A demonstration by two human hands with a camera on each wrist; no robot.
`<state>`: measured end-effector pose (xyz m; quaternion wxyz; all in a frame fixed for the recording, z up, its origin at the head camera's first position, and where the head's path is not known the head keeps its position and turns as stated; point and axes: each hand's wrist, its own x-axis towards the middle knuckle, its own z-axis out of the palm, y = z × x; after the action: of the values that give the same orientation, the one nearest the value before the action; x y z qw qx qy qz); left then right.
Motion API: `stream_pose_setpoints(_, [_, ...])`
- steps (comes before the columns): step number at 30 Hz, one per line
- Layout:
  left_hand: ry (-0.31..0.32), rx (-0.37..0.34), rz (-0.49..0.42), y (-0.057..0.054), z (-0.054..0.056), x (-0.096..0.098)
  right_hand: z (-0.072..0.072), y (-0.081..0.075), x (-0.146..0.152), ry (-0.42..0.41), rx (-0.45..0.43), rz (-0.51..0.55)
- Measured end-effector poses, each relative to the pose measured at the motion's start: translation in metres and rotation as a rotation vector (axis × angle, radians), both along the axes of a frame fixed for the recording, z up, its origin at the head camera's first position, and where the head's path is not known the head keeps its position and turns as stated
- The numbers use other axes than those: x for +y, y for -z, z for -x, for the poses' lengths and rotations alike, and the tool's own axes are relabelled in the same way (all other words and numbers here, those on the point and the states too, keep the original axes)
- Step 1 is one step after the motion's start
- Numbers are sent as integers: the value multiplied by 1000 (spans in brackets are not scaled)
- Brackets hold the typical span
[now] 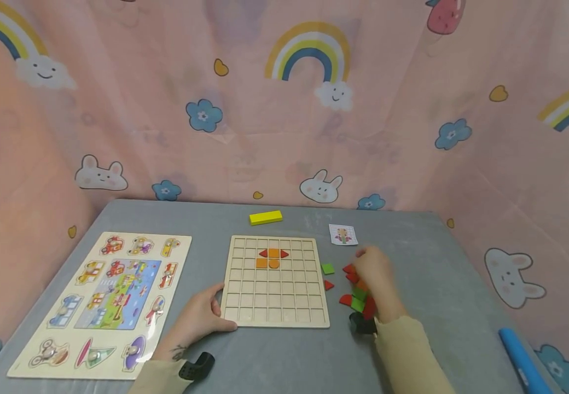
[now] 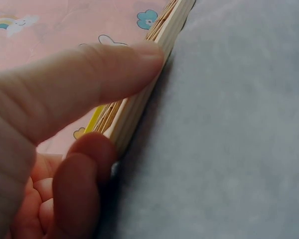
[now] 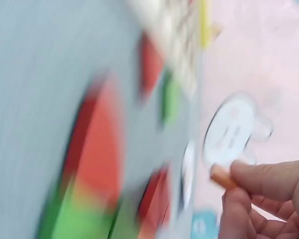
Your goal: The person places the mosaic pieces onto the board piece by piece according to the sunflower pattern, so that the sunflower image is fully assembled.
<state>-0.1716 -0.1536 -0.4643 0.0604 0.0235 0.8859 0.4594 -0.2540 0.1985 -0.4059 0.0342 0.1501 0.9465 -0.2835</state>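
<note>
A pale wooden grid board (image 1: 274, 295) lies in the middle of the table. Two orange squares, an orange round piece (image 1: 274, 264) and two red triangles sit in its upper cells. My left hand (image 1: 199, 317) grips the board's near left corner, the thumb along the front edge and the fingers at the left side. In the right wrist view, my right hand (image 3: 269, 191) pinches a small orange piece (image 3: 222, 177) between thumb and fingertip; its full shape is hidden. Below that hand lies a loose pile of red, green and orange pieces (image 1: 358, 304).
A small picture card (image 1: 343, 235) lies beyond the pile, and a yellow block (image 1: 266, 218) behind the board. At the left is a picture puzzle board (image 1: 102, 350). A green piece (image 1: 327, 268) and a red triangle (image 1: 329, 285) lie beside the grid. A blue cylindrical object (image 1: 523, 358) is at lower right.
</note>
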Motion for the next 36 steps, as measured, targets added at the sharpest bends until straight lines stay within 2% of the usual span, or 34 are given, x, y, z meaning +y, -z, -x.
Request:
stream_pose_setpoints(3, [-1, -8, -4, 1, 0, -1, 3, -3, -25, -19, 69, 309])
stream_pose_setpoints(6, [-3, -13, 2, 3, -1, -3, 9, 3, -52, -34, 45, 581])
stream_pose_setpoints(8, [-4, -11, 6, 3, -2, -4, 12, 8, -69, -43, 3, 659])
stream_pose_setpoints(10, [-3, -10, 11, 4, -3, -3, 15, 14, -82, -41, -36, 690])
stream_pose_setpoints(13, [2, -7, 3, 4, -3, -2, 18, 22, -97, -33, -71, 676])
stream_pose_setpoints(18, [8, -2, -1, 4, -2, 0, 24, 29, -108, -49, -73, 556])
stream_pose_setpoints(28, [-2, -10, -5, 4, 0, -1, 28, 29, -117, -123, -35, 345])
stream_pose_setpoints(32, [-1, -3, -2, 4, 0, -1, 29, 29, -118, -138, 0, 262])
stream_pose_setpoints(36, [-2, -5, 1, 2, 1, 0, 25, 23, -113, -164, 75, 267])
